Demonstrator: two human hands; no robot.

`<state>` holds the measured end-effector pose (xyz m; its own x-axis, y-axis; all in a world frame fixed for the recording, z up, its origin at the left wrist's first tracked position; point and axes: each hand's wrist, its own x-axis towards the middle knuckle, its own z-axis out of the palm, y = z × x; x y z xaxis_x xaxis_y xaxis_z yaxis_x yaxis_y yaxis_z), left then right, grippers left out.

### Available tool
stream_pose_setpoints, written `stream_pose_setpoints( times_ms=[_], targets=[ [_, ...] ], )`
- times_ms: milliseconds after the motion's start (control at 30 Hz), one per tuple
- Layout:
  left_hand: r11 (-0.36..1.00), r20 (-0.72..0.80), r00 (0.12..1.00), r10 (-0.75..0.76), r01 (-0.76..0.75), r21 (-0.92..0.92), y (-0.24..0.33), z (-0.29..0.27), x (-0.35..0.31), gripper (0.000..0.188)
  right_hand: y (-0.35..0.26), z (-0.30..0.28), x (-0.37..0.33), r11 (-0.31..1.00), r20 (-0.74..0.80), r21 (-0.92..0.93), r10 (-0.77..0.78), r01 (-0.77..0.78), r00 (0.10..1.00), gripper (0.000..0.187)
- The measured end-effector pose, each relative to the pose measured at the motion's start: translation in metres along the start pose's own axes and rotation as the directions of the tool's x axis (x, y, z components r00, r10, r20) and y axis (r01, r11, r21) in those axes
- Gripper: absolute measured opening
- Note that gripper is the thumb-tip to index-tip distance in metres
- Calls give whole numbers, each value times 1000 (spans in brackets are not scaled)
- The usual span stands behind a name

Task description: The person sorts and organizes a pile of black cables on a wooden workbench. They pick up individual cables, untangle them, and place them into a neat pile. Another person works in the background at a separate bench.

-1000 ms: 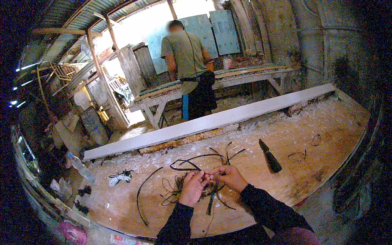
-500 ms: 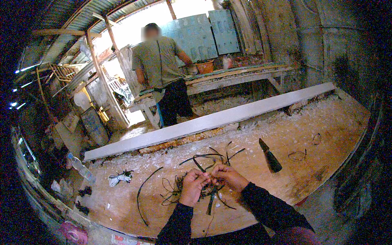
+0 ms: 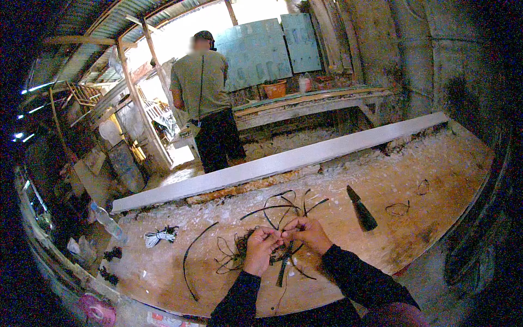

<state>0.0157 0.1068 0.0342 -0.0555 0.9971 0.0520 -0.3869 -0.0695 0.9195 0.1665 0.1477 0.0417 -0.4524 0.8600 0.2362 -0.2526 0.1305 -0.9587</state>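
Note:
My left hand (image 3: 262,249) and my right hand (image 3: 309,234) meet fingertip to fingertip over the wooden table, both pinched closed. A thin dark strip (image 3: 271,219) runs out from between them and loops away from me; the pinched part is mostly hidden by my fingers. Under and beside my left hand lies a tangle of dark thin cord (image 3: 243,245). More dark strips lie around my hands, among them a long curved strip (image 3: 187,261) to the left and a short wide piece (image 3: 281,273) just below.
A dark pointed blade-like tool (image 3: 360,209) lies to the right, near thin wire loops (image 3: 398,208). At left are a bundle of white cord (image 3: 159,237) and a plastic bottle (image 3: 109,222). A long white board (image 3: 283,162) edges the table's far side. Beyond it stands a co-worker (image 3: 204,92) near a bench.
The dark strip beyond my fingers has shifted into a taller loop. My hands stay in nearly the same place. The co-worker has moved slightly left and turned away, an arm no longer reaching over the bench.

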Motion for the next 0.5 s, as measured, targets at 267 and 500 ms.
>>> stream_pose_setpoints(
  times_ms=[267,500],
  targets=[
    [1000,-30,999,-16,17,14,2,1,-1,8,2,-1,0,998,0,60,16,-16,1000,12],
    [999,-15,999,-29,29,34,3,2,-1,8,3,0,1,999,-12,51,-6,7,1000,14]
  ],
)
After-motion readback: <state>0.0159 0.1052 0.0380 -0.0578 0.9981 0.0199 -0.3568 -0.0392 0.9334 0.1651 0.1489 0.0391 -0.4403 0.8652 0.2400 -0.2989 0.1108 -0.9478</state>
